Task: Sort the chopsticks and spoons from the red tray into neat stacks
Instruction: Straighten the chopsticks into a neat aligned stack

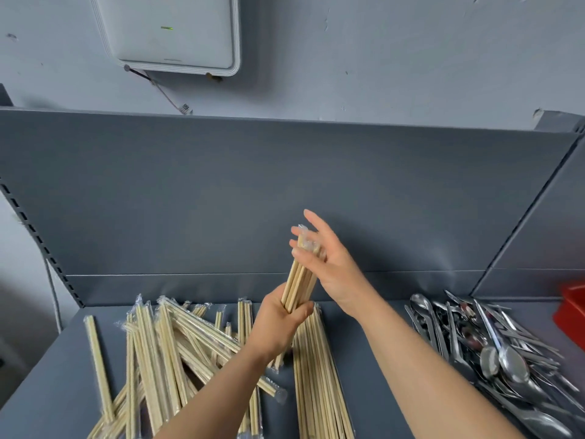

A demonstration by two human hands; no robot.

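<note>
Head view over a grey shelf [60,391] with an upright grey back panel [221,201].

Far left: one wrapped pair of chopsticks [99,369] lies by itself on the shelf, apart from the rest.

Left of centre: a loose heap of wrapped chopsticks [167,350], crossing one another at many angles.

Centre: the left hand [278,324] is closed round the lower end of a bundle of chopsticks [300,280], which it holds nearly upright above the shelf, tilted slightly to the right. Just below and right of this hand, a neat stack of chopsticks [319,375] lies on the shelf with its sticks parallel, running toward the viewer.

Right of centre: the right hand [332,264] has its fingers extended and spread, grasping nothing; the fingertips rest against the wrapped upper ends of the bundle.

Right: a pile of metal spoons [493,353] lies on the shelf, handles overlapping.

Far right edge: a corner of the red tray [573,315], beside the spoons.
</note>
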